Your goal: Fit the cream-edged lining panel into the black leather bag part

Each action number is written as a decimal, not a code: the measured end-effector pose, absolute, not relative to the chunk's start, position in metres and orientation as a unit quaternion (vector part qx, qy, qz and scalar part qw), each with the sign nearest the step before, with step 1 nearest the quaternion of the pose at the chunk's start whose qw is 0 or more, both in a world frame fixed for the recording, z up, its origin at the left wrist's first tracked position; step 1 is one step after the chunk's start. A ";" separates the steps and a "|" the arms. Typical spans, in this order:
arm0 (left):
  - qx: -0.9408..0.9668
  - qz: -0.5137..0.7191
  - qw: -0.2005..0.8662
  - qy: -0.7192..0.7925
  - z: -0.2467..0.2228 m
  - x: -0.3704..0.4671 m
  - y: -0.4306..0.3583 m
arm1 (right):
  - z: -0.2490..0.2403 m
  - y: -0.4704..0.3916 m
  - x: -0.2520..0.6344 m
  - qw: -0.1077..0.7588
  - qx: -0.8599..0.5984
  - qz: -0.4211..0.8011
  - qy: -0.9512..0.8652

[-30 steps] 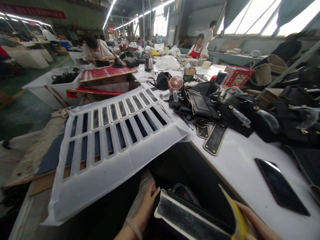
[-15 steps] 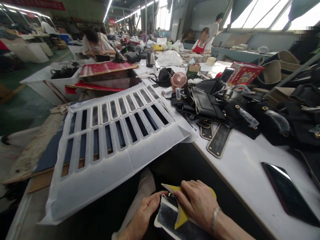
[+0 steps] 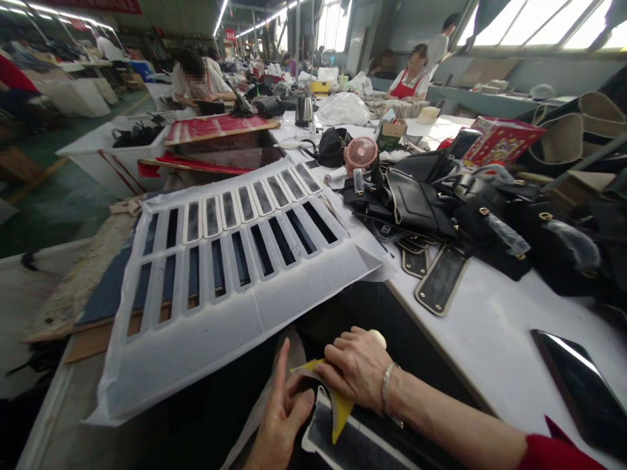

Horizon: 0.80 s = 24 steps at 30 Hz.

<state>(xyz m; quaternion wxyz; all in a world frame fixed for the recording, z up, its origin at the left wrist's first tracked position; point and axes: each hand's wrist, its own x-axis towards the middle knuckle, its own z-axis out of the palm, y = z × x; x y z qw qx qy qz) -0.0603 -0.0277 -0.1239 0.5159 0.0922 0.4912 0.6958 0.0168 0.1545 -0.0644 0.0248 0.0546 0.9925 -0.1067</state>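
My right hand (image 3: 356, 369) is closed on a yellow pointed sheet (image 3: 341, 412), its fingers pressing it over the end of a black panel with a pale edge (image 3: 330, 427). A pale round end (image 3: 378, 338) shows behind my knuckles. My left hand (image 3: 280, 418) is beside the panel's near end, index finger stretched upward and thumb apart. Its other fingers are partly hidden behind the yellow sheet. What lies beneath the panel is dark and hard to make out.
A white slotted sheet (image 3: 196, 356) lies ahead, with pale-edged dark strips (image 3: 228, 210) along its far row. On the white table are black bags (image 3: 416, 199), loose black straps (image 3: 441, 281), a pink fan (image 3: 361, 153) and a phone (image 3: 580, 385). Several people work farther back.
My left index finger has lifted from the panel's end and points up. My right hand has moved up and left with the yellow sheet, which is now bent. The view has shifted slightly.
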 end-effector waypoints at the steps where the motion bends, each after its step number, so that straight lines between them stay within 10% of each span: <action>1: 0.093 0.697 0.496 0.509 -0.123 -0.060 -0.028 | -0.065 0.156 0.015 0.025 0.043 -0.106 0.993; 24: 0.291 0.517 0.283 0.754 -0.120 -0.067 -0.040 | -0.069 0.177 -0.006 0.015 -0.131 -0.099 0.986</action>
